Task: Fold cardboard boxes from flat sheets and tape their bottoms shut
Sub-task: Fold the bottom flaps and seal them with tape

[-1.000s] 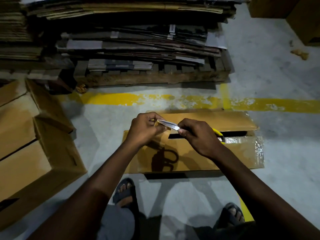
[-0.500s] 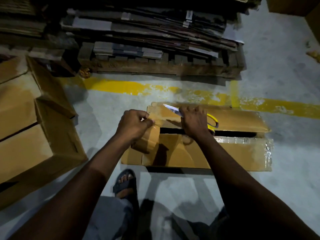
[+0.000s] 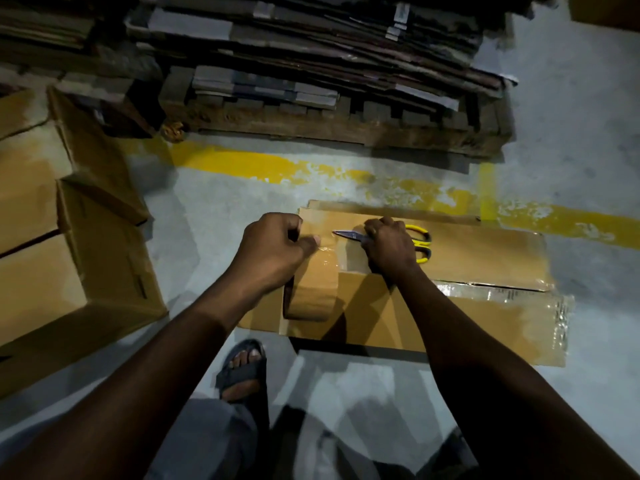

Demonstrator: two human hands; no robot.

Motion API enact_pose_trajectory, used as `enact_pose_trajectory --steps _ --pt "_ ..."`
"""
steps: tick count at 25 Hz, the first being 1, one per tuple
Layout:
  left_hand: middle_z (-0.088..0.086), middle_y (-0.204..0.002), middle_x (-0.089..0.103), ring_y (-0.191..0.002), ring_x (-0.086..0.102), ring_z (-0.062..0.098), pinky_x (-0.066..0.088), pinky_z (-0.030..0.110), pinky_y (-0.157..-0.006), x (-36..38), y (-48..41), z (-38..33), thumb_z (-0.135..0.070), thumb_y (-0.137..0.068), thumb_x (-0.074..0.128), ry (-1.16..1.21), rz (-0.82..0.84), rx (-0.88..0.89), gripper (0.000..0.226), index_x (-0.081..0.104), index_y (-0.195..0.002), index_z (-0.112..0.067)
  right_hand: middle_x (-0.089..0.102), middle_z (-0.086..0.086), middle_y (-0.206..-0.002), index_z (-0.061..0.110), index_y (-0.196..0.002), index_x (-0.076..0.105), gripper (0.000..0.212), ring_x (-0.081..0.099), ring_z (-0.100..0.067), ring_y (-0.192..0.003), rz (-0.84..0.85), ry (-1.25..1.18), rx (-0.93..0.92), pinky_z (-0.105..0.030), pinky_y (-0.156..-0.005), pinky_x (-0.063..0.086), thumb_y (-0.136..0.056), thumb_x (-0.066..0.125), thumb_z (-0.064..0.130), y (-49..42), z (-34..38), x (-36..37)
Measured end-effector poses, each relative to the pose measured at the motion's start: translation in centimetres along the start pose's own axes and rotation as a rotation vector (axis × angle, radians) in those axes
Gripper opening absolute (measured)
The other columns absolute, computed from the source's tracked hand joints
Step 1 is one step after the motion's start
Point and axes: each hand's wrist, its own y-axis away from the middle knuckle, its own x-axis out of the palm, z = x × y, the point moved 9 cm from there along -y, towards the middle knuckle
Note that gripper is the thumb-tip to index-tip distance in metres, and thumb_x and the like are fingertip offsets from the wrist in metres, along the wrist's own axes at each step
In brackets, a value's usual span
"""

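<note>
- Both hands have dropped onto the box since the earlier frames. The scissors, raised then, now lie low and level, and the tape strip has come down over the box's left end.
- Left hand (image 3: pixel 273 252), centre of frame: fingers (image 3: pixel 292 227) curled, thumb pinching the upper end of the tape strip.
- Tape strip (image 3: pixel 311 289), brown and wide: runs from that thumb toward the bottom of the frame, across the box's left end. Cannot tell whether it is stuck down yet.
- Scissors (image 3: pixel 348 234), yellow handles: long axis left-right, blades closed, tips pointing left at the pinching thumb, near it but apart.
- Right hand (image 3: pixel 389 249): fingers wrapped round the scissors just behind the blades, handle loops sticking out to its right, heel of the hand resting on the flap. This hand is nearer the flap seam.
- Box (image 3: pixel 485 258), centre right: lies low on the floor, long axis left-right, with the seam running the same way. Clear tape (image 3: pixel 540 299) shines along its right end.
- Judgement: the coming move turns on the short gap between blade tips and thumb, and on laying the strip across the seam.
- Floor (image 3: pixel 225 209): grey concrete with a worn yellow line (image 3: pixel 242 164).
- Room: dim. Made-up boxes (image 3: pixel 86 265) at the left edge, pallet (image 3: pixel 329 129) at top centre stacked with flat sheets (image 3: pixel 311 46).
</note>
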Motion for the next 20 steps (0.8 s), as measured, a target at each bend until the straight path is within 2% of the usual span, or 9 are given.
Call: enact_pose_trajectory --steps 3,5,7,8,10,13,15,17,20 --pt "0.015 -0.078 0.061 -0.076 0.061 0.034 0.054 0.048 -0.068 -0.1 0.2 -0.5 -0.024 -0.091 0.062 0.002 -0.06 0.001 0.024 0.061 -0.075 -0.006 0.061 -0.014 -0.115 0.015 -0.119 0.062 0.03 0.054 -0.036 -0.105 -0.187 -0.115 0.093 -0.043 -0.086 0.042 -0.091 0.055 0.024 0.9 0.0 -3.4" --pt "0.013 -0.08 0.061 -0.08 0.061 0.035 0.054 0.051 -0.068 -0.4 0.3 -1.1 -0.023 -0.092 0.061 0.007 -0.112 0.036 0.02 0.059 -0.079 -0.008 0.058 -0.013 -0.101 0.013 -0.105 0.063 0.021 0.054 -0.032 -0.091 -0.365 -0.119 0.054 -0.042 -0.074 0.044 -0.087 0.055 0.02 3.3 1.1 -5.7" --pt "0.009 -0.081 0.062 -0.081 0.062 0.034 0.055 0.054 -0.069 -0.5 0.6 -1.6 -0.021 -0.093 0.058 0.037 -0.155 0.065 0.013 0.058 -0.083 -0.013 0.056 -0.012 -0.089 0.01 -0.094 0.061 0.014 0.054 -0.032 -0.077 -0.417 -0.073 -0.066 -0.04 -0.057 0.044 -0.083 0.056 0.017 5.9 2.8 -5.7" --pt "0.009 -0.083 0.062 -0.081 0.063 0.034 0.056 0.054 -0.068 -0.5 0.8 -1.6 -0.021 -0.093 0.057 0.042 -0.167 0.071 0.011 0.057 -0.085 -0.014 0.056 -0.013 -0.089 0.009 -0.095 0.06 0.015 0.055 -0.032 -0.075 -0.368 -0.042 -0.112 -0.039 -0.052 0.044 -0.082 0.057 0.015 6.8 3.4 -4.8" --pt "0.01 -0.084 0.062 -0.079 0.064 0.034 0.057 0.052 -0.064 -0.2 1.1 -1.3 -0.02 -0.094 0.055 0.028 -0.184 0.074 0.01 0.057 -0.087 -0.012 0.055 -0.013 -0.101 0.009 -0.106 0.057 0.023 0.058 -0.034 -0.086 -0.145 0.006 -0.117 -0.037 -0.053 0.045 -0.084 0.062 0.011 8.1 3.3 -1.5" --pt "0.008 -0.083 0.063 -0.077 0.062 0.032 0.054 0.042 -0.067 -0.5 1.7 -0.6 -0.022 -0.093 0.056 -0.096 -0.28 0.102 0.013 0.058 -0.085 -0.012 0.051 -0.013 -0.116 0.012 -0.121 0.053 0.033 0.054 -0.032 -0.105 0.134 0.022 -0.055 -0.04 -0.07 0.048 -0.09 0.064 0.015 9.3 2.0 2.6" --pt "0.007 -0.083 0.064 -0.082 0.06 0.029 0.04 0.032 -0.066 -0.4 1.9 0.4 -0.023 -0.093 0.057 -0.181 -0.362 0.103 0.014 0.06 -0.086 -0.01 0.048 -0.012 -0.118 0.014 -0.123 0.05 0.035 0.052 -0.031 -0.108 0.151 -0.009 -0.059 -0.041 -0.08 0.05 -0.09 0.064 0.019 9.7 2.0 3.0" --pt "0.008 -0.084 0.063 -0.084 0.057 0.028 0.028 0.028 -0.064 0.7 1.6 2.3 -0.02 -0.093 0.057 -0.163 -0.403 0.059 0.014 0.06 -0.089 -0.007 0.044 -0.01 -0.119 0.017 -0.123 0.046 0.045 0.052 -0.029 -0.105 0.064 -0.116 -0.067 -0.04 -0.078 0.053 -0.084 0.069 0.025 9.8 2.5 2.2" --pt "0.014 -0.092 0.065 -0.09 0.059 0.029 0.028 0.025 -0.066 3.0 0.4 7.1 -0.018 -0.093 0.057 -0.042 -0.44 -0.094 0.015 0.062 -0.094 -0.004 0.038 -0.009 -0.133 0.022 -0.136 0.039 0.071 0.043 -0.029 -0.116 0.075 -0.201 -0.071 -0.039 -0.081 0.051 -0.077 0.069 0.046 9.8 3.2 2.1"
